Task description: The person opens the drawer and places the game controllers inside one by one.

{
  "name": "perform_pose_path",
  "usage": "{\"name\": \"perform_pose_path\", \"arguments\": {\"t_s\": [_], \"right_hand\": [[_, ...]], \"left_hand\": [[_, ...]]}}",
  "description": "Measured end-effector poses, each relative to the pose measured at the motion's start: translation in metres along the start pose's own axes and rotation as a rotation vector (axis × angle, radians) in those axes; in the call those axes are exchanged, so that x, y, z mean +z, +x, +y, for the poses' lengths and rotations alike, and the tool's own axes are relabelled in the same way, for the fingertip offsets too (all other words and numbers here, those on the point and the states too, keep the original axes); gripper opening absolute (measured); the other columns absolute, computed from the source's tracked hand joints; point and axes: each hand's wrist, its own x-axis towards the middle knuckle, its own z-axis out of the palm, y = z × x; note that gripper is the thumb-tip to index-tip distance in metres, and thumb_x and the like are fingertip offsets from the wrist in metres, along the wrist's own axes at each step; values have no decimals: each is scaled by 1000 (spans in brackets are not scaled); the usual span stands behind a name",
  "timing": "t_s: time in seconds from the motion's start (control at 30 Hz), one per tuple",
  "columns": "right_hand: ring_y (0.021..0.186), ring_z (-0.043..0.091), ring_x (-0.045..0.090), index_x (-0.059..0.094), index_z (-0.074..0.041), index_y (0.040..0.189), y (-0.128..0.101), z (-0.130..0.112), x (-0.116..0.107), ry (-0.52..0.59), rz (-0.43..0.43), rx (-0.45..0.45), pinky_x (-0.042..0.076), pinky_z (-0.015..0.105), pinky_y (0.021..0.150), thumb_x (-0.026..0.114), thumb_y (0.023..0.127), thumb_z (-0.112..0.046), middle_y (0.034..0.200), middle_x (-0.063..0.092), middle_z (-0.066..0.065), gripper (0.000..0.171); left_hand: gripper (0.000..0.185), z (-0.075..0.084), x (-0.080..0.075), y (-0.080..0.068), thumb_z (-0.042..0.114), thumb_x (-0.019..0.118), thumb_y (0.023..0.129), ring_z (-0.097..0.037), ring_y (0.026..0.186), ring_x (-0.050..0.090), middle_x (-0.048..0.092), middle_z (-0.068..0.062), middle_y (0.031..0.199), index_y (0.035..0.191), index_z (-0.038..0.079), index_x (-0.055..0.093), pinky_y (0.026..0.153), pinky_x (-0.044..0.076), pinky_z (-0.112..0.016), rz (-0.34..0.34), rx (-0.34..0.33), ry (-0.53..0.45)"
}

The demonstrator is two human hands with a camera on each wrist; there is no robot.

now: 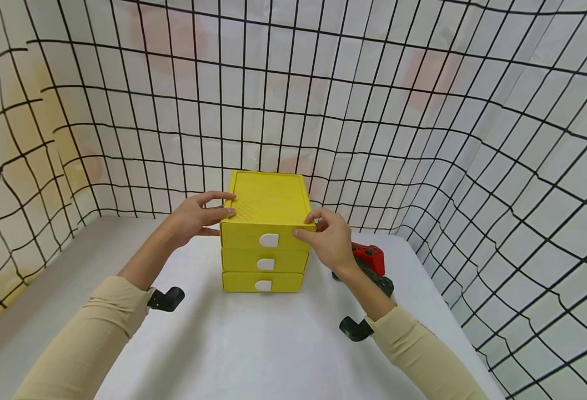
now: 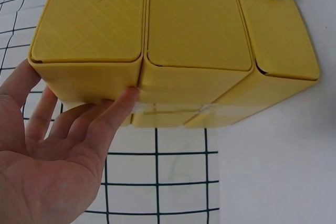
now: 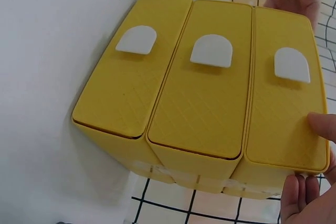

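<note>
Drawer unit (image 1: 253, 232) likely light, stiff; hold by both sides. Left fingers (image 1: 218, 195) spread against it; right fingers (image 1: 307, 236) pinch its front corner.

No legible text or numbers

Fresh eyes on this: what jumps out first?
The bright yellow, box-shaped three-drawer unit with white half-round tabs, centred in the head view, with the left hand at its upper left edge and the right hand gripping its upper right front corner. Next, the bright red game controller to its right on the white tabletop. Then the black grid lines behind everything.
</note>
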Motion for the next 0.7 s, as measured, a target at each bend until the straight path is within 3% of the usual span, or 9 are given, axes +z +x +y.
{"name": "perform_pose_path", "arguments": {"t_s": [0.23,0.43,0.7], "right_hand": [[71,24,50,66,-10,96,0,-4,-2,-25,-33,13,43,28,56,85,83,-19,80,52,8,25],[80,24,54,68,-11,103,-3,-16,-12,-80,-101,59,48,28,63,81,86,-20,87,57,8,23],[78,23,60,71,-17,118,-9,-31,-23,-137,-225,70,53,30,63,79,88,-23,85,66,6,31]], "left_hand": [[58,0,0,-1,34,72,96,-31,142,49,49,-8,154,148,23,51,101,55,-48,1,-5,-5],[59,0,-1,-1,35,72,95,-30,142,48,48,-8,155,148,23,51,101,55,-48,-3,-2,-7],[59,-1,-2,-1,36,73,95,-31,144,46,44,-6,158,148,23,51,101,55,-48,-8,7,-2]]}}
